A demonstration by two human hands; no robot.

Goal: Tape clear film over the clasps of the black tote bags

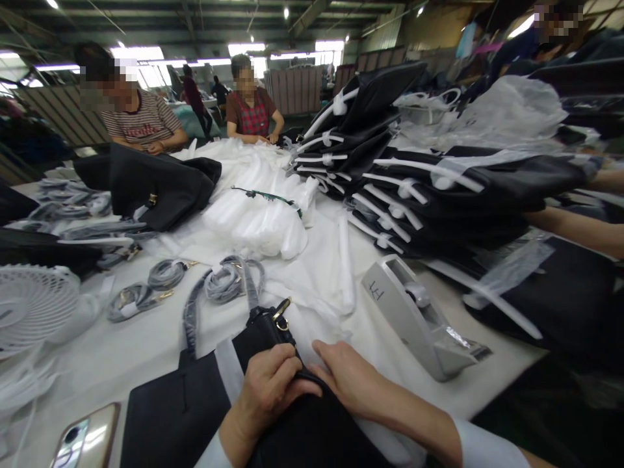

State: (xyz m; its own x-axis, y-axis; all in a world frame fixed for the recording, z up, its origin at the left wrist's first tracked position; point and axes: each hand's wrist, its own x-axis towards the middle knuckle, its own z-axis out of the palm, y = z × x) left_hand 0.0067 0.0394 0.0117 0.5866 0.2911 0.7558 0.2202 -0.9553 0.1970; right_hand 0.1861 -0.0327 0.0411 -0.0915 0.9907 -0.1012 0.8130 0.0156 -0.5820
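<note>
A black handbag (170,409) lies in front of me, with a white strip across it and plastic wrap on its handles. My left hand (273,387) is closed on the bag's edge, thumb along the rim. On the other side of that edge is my right hand (344,377), gripping the rim; some of its fingertips are hidden. Just above my left hand, a gold zipper pull (281,309) and ring stick up from the bag. Wrapped coiled straps (224,283) with gold clasps lie beyond the handles.
At right stands a grey tape dispenser (414,318), before stacked black bags (439,188) with white-wrapped handles. White wrapping material (263,221) is heaped in the middle. A white fan (36,305) and a phone (85,439) are at left. Co-workers stand across the table; another person's arm reaches in at right.
</note>
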